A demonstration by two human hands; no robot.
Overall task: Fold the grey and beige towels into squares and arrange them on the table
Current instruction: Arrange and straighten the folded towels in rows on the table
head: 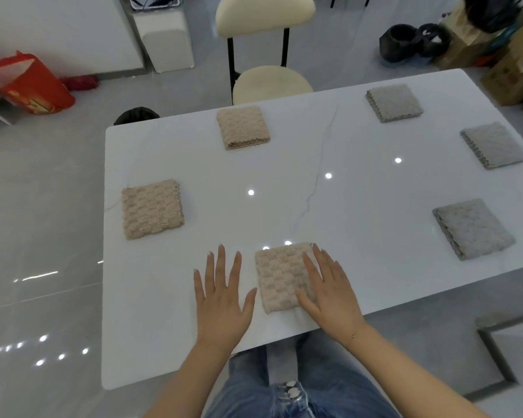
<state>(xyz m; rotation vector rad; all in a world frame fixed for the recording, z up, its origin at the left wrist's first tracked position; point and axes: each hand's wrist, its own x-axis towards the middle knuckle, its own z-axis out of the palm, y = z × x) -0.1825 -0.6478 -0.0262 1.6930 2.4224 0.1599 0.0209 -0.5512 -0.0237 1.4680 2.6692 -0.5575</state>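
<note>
Three beige towels lie folded into squares on the white table (344,188): one at the back (242,127), one at the left (151,209), one at the front edge (280,274). Three grey folded towels sit along the right side: far (393,102), middle (493,144), near (473,228). My right hand (329,291) lies flat with straight fingers on the right part of the front beige towel. My left hand (221,297) rests flat on the bare table just left of that towel, fingers spread.
A cream chair (269,82) stands at the table's far side. A red bag (27,82) and a white bin (166,40) stand on the floor at the back left. Cardboard boxes (507,70) and dark items crowd the back right.
</note>
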